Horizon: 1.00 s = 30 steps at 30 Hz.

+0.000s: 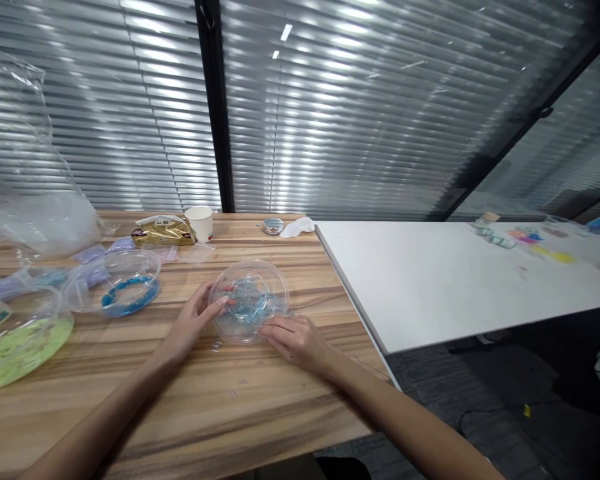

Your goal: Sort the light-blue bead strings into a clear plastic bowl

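A round clear plastic bowl (pixel 250 267) rests on the wooden table in front of me. In it lie light blue translucent pieces (pixel 255 308), too small and tangled to name. My left hand (pixel 200 312) grips the bowl's left side, with the thumb and fingertips reaching over the rim. At the lower right rim is my right hand (pixel 297 341), its fingers pressed together; whatever they may hold is hidden. Some tiny clear bits (pixel 217 344) lie on the wood just below the bowl.
To the left stand a clear container with a blue beaded ring (pixel 130 297) and one with yellow-green pieces (pixel 23 350). Small purple packets (pixel 123 245), a gold packet (pixel 164 232), a paper cup (pixel 199 223), a round tin (pixel 273 226) and a tissue (pixel 298 227) line the back. A white table (pixel 430 287) adjoins.
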Each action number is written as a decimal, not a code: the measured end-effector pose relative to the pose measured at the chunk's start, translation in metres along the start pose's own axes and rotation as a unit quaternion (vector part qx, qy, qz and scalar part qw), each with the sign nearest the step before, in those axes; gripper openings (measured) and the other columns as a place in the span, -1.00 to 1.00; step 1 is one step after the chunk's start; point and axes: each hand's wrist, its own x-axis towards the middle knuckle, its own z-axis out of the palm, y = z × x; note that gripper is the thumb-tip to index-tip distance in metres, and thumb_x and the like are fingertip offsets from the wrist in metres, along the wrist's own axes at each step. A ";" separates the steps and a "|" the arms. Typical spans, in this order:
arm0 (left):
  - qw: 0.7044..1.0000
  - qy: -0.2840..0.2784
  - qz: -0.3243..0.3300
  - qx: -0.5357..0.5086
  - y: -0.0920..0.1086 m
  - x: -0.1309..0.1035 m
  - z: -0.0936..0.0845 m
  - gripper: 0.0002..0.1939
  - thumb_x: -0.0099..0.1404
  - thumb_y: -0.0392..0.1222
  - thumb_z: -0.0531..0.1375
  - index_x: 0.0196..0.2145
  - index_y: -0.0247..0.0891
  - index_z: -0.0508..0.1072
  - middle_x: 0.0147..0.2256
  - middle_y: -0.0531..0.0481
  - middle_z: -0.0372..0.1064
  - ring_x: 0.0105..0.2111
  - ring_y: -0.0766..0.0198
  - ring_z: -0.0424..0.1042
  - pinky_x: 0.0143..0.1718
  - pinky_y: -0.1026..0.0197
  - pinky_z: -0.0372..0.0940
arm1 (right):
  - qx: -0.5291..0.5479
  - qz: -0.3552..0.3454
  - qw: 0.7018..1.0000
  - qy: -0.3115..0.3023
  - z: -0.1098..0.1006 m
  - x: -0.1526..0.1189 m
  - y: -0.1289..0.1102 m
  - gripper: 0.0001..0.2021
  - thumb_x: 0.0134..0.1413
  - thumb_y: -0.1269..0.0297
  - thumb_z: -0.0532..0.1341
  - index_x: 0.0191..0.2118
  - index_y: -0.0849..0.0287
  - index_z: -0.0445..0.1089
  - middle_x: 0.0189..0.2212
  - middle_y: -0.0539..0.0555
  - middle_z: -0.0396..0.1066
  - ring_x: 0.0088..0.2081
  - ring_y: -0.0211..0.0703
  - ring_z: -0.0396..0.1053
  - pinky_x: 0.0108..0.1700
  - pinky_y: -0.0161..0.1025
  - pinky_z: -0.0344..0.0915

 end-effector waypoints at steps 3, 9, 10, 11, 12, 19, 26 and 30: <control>1.000 -0.004 0.003 0.005 0.000 -0.001 0.000 -0.37 0.11 0.16 0.28 0.03 -0.26 0.33 0.01 -0.21 0.36 -0.14 -0.04 0.46 -0.04 -0.09 0.34 | -0.001 0.002 1.000 -0.006 0.000 -0.001 0.000 -0.83 0.31 0.45 0.06 -0.18 0.23 0.41 -0.29 0.08 0.49 -0.29 -0.24 0.45 -0.32 -0.36 0.35; 1.000 -0.003 0.000 -0.003 0.000 -0.001 0.000 -0.34 0.11 0.15 0.28 0.06 -0.26 0.29 0.01 -0.20 0.36 -0.12 -0.04 0.46 -0.03 -0.09 0.33 | 0.011 0.002 1.000 0.008 0.000 0.000 0.000 -0.83 0.31 0.45 0.07 -0.18 0.24 0.41 -0.27 0.09 0.50 -0.28 -0.23 0.46 -0.30 -0.35 0.36; 1.000 -0.003 -0.001 -0.005 0.000 -0.001 0.000 -0.34 0.10 0.16 0.29 0.06 -0.26 0.29 0.01 -0.20 0.36 -0.13 -0.04 0.46 -0.03 -0.09 0.33 | 0.013 0.001 1.000 0.009 -0.001 0.000 0.000 -0.83 0.32 0.45 0.06 -0.18 0.24 0.40 -0.26 0.09 0.50 -0.27 -0.23 0.47 -0.30 -0.34 0.36; 1.000 -0.003 -0.002 -0.006 0.000 -0.001 0.001 -0.34 0.10 0.16 0.29 0.05 -0.26 0.29 0.01 -0.20 0.36 -0.13 -0.04 0.46 -0.03 -0.08 0.33 | 0.014 0.000 1.000 0.008 -0.001 0.000 0.000 -0.83 0.32 0.45 0.06 -0.18 0.24 0.40 -0.26 0.09 0.50 -0.27 -0.23 0.47 -0.30 -0.34 0.36; 1.000 -0.004 -0.003 -0.007 0.000 -0.001 0.001 -0.33 0.09 0.16 0.29 0.05 -0.27 0.29 0.01 -0.20 0.36 -0.13 -0.04 0.46 -0.03 -0.08 0.34 | 0.014 0.000 1.000 0.008 -0.001 0.001 0.000 -0.83 0.32 0.45 0.05 -0.18 0.24 0.40 -0.26 0.09 0.50 -0.27 -0.22 0.47 -0.30 -0.34 0.36; 1.000 -0.005 -0.004 0.003 0.000 -0.001 0.001 -0.34 0.10 0.18 0.28 0.04 -0.28 0.29 0.02 -0.20 0.35 -0.12 -0.03 0.45 -0.02 -0.06 0.33 | 0.009 0.002 1.000 0.003 0.001 0.000 0.000 -0.83 0.32 0.44 0.06 -0.18 0.23 0.41 -0.28 0.08 0.50 -0.28 -0.24 0.47 -0.29 -0.35 0.36; 1.000 -0.003 -0.001 0.007 0.001 -0.001 0.000 -0.32 0.08 0.19 0.29 0.04 -0.27 0.30 0.00 -0.21 0.36 -0.15 -0.01 0.47 -0.07 -0.02 0.36 | -0.003 0.010 1.000 -0.006 0.001 -0.001 0.000 -0.84 0.30 0.44 0.08 -0.18 0.21 0.41 -0.28 0.07 0.50 -0.28 -0.24 0.46 -0.30 -0.35 0.36; 1.000 0.004 0.001 0.008 0.002 -0.001 0.000 -0.33 0.07 0.20 0.30 0.02 -0.26 0.33 -0.01 -0.20 0.38 -0.16 -0.03 0.47 -0.09 -0.03 0.38 | -0.017 0.010 1.000 -0.016 0.001 -0.002 0.000 -0.85 0.29 0.45 0.10 -0.18 0.21 0.42 -0.27 0.07 0.50 -0.27 -0.24 0.46 -0.29 -0.36 0.36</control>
